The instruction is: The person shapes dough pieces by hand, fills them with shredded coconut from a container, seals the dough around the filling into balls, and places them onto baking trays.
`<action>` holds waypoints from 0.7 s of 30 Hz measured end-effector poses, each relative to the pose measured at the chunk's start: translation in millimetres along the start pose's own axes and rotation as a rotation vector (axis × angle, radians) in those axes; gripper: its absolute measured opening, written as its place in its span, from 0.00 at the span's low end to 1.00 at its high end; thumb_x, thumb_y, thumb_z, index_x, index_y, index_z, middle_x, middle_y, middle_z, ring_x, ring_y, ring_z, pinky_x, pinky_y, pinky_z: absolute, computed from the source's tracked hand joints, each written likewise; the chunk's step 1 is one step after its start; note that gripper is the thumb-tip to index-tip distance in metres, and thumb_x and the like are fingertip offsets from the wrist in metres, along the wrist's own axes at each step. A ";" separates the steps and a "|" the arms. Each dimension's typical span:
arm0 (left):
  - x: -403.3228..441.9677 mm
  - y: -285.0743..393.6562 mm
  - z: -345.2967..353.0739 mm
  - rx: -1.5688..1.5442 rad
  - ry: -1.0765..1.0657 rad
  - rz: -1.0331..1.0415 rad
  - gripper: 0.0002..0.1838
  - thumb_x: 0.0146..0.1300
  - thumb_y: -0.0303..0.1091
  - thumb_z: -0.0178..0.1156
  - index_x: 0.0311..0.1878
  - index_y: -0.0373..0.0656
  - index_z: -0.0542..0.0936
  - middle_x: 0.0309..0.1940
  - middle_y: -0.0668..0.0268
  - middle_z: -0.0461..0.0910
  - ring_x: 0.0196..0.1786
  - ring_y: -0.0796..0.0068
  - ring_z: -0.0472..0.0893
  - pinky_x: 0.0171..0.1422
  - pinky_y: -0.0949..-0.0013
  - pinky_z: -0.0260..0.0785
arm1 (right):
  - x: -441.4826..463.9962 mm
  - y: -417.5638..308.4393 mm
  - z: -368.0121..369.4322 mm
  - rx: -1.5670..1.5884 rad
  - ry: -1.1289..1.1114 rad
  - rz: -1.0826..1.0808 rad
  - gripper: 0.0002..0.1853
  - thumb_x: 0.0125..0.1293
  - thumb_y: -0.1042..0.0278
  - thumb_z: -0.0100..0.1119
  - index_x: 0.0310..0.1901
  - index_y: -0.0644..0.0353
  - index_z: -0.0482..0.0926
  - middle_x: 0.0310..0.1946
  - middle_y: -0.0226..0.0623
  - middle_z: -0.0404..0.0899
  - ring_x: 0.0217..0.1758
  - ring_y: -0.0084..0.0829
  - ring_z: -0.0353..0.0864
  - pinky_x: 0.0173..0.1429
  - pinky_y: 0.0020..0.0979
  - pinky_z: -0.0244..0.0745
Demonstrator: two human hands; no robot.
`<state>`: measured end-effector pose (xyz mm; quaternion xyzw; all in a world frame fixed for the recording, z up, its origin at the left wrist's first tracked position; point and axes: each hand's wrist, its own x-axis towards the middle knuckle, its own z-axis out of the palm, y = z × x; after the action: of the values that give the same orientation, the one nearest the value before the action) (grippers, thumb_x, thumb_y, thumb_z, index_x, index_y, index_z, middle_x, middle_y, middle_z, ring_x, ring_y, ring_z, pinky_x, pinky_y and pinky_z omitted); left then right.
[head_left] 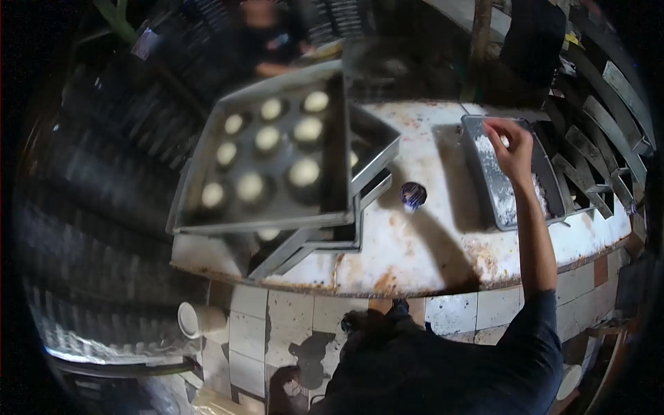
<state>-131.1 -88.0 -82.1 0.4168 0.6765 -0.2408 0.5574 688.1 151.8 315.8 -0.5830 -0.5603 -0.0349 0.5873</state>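
Because the grey tub [492, 178] of white powder [508, 207] sits within reach, the right hand [516, 149] hovers over it, fingers narrowed, though I cannot tell whether they hold anything. Trays [270, 227] of pale balls [267, 139] stand stacked, probably saving space.

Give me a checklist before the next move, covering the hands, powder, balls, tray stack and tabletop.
1. Right hand over the grey bin: ok.
2. Something pinched in its fingers: cannot tell; they are curled, with a pale patch beside them.
3. Left hand visible: not ok; it is out of view.
4. White powder in the bin: ok.
5. Balls apart in the top tray: ok, nine, though blurred.
6. Stack squared: not ok; lower trays jut out at angles.
7. Tabletop clear between stack and bin: not ok; a small round item stands there.
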 end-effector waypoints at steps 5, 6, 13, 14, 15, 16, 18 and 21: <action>-3.1 39.4 -54.3 -0.547 0.170 0.460 0.18 0.63 0.40 0.61 0.53 0.42 0.82 0.40 0.65 0.85 0.42 0.74 0.82 0.43 0.68 0.76 | 28.1 -171.6 66.1 0.227 -0.223 -0.247 0.09 0.60 0.78 0.65 0.43 0.65 0.85 0.34 0.35 0.85 0.35 0.20 0.80 0.42 0.21 0.74; -48.8 85.3 -65.6 -0.341 0.202 0.447 0.18 0.64 0.42 0.60 0.53 0.44 0.82 0.39 0.64 0.85 0.40 0.74 0.82 0.43 0.69 0.76 | 26.4 -189.9 75.6 0.360 -0.246 -0.204 0.09 0.61 0.77 0.65 0.43 0.66 0.84 0.35 0.33 0.85 0.37 0.19 0.80 0.43 0.20 0.74; -37.6 45.0 -68.0 0.234 0.320 0.488 0.13 0.64 0.33 0.57 0.50 0.44 0.84 0.40 0.62 0.86 0.41 0.68 0.85 0.43 0.66 0.76 | -19.9 -235.2 89.6 0.540 -0.238 -0.016 0.09 0.63 0.75 0.63 0.44 0.68 0.83 0.34 0.32 0.83 0.36 0.17 0.78 0.41 0.18 0.72; 5.3 6.0 -55.6 -0.158 0.301 0.491 0.12 0.62 0.33 0.57 0.47 0.47 0.85 0.40 0.60 0.86 0.41 0.66 0.85 0.42 0.64 0.75 | -28.6 -234.2 86.1 0.521 -0.230 -0.020 0.09 0.63 0.75 0.63 0.44 0.68 0.83 0.34 0.32 0.83 0.36 0.17 0.78 0.41 0.18 0.72; 65.6 -46.2 -45.0 0.548 0.632 0.832 0.12 0.64 0.34 0.55 0.45 0.47 0.85 0.37 0.62 0.85 0.41 0.68 0.85 0.40 0.63 0.75 | -40.6 -235.2 81.4 0.557 -0.169 0.090 0.09 0.64 0.74 0.63 0.45 0.68 0.83 0.33 0.31 0.82 0.34 0.17 0.77 0.40 0.19 0.71; 94.2 -61.2 -29.1 -0.169 0.434 0.433 0.11 0.65 0.32 0.53 0.44 0.47 0.84 0.35 0.67 0.85 0.33 0.70 0.83 0.35 0.66 0.74 | -52.4 -234.7 75.5 0.593 -0.104 0.193 0.10 0.65 0.73 0.63 0.45 0.68 0.82 0.32 0.30 0.81 0.33 0.18 0.76 0.39 0.20 0.71; 83.7 -74.4 -26.3 0.389 0.319 0.719 0.14 0.68 0.41 0.54 0.44 0.43 0.83 0.37 0.68 0.84 0.30 0.72 0.80 0.32 0.66 0.71 | -82.6 -222.2 58.6 0.678 -0.012 0.278 0.10 0.66 0.71 0.63 0.45 0.68 0.81 0.32 0.29 0.79 0.32 0.19 0.76 0.39 0.22 0.71; 29.6 -81.6 0.0 -0.225 0.102 0.766 0.14 0.66 0.42 0.55 0.44 0.43 0.83 0.37 0.68 0.84 0.30 0.72 0.81 0.33 0.66 0.72 | -135.7 -199.8 26.2 0.746 0.185 0.460 0.10 0.67 0.71 0.62 0.47 0.66 0.80 0.35 0.30 0.81 0.35 0.20 0.78 0.40 0.24 0.72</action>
<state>-199.9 -123.1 -121.7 0.5865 0.5211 0.0808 0.6148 483.0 24.2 341.9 -0.4352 -0.3354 0.2490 0.7976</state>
